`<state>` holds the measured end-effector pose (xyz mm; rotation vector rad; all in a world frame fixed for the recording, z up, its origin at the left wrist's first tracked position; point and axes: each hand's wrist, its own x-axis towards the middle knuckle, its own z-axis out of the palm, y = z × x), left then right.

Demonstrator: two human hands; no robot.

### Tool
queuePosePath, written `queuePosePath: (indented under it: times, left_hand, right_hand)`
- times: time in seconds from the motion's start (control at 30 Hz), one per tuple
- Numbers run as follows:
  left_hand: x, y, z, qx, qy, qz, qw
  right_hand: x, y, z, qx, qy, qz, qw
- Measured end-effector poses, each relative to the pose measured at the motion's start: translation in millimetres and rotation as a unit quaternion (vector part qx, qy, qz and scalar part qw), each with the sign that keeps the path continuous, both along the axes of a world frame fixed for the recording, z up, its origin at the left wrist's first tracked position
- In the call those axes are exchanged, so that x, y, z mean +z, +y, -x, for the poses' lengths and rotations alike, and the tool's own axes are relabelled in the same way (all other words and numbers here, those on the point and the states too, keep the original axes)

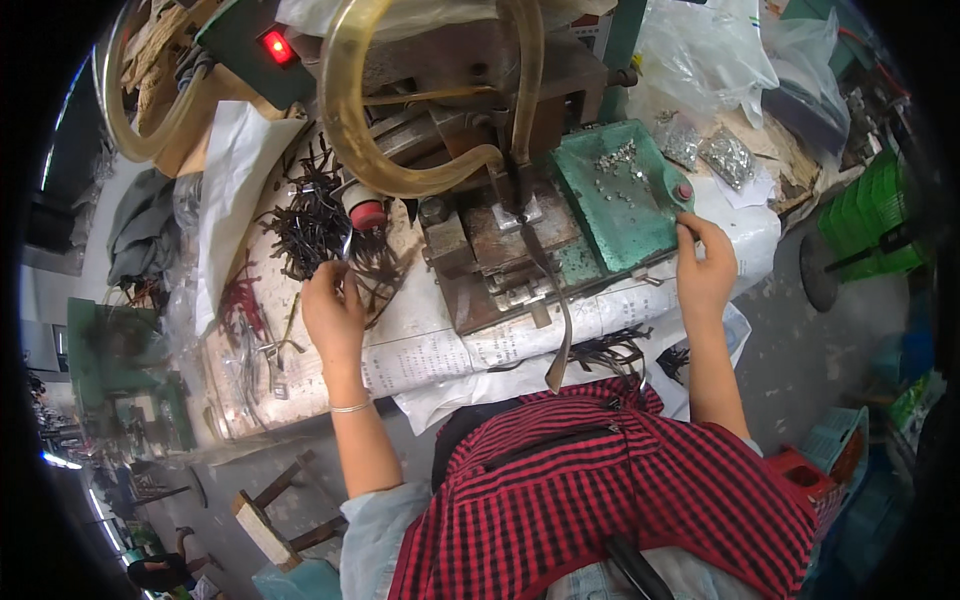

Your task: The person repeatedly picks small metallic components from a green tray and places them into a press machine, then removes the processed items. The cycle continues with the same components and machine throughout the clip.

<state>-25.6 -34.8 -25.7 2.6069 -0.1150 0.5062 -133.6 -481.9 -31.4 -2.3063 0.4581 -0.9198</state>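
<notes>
hand, right, loosely curled by tray

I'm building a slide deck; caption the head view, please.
Left hand by dark strips, right hand at green tray, machine between them.

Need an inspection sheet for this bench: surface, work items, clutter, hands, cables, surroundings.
Surface: worktable, paper along the front edge.
Work items: dark strip running from the machine toward the person; small metal bits in green tray.
Clutter: pile of dark strips; plastic bag, far right.
Left hand: at the pile's near edge; grip unclear.
Right hand: beside tray's right corner; contact unclear.
Cables: thick yellowish hose looping over machine.
Surroundings: green crate right; wooden stool lower left.
</notes>
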Motion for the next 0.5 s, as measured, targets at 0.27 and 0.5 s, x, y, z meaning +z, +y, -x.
queuePosePath:
  times: [0.27,0.5]
  left_hand:
    - [-14.9,-11.5,-7.2,-0.103,-0.037,-0.120,0.987]
    - [-13.1,-13.9,-19.9,-0.062,0.003,-0.047,0.997]
  right_hand:
    - [51.4,53.5,-17.1,0.173,-0.061,-0.146,0.972]
    - [87.7,116.8,-69.1,0.284,-0.133,-0.243,0.918]
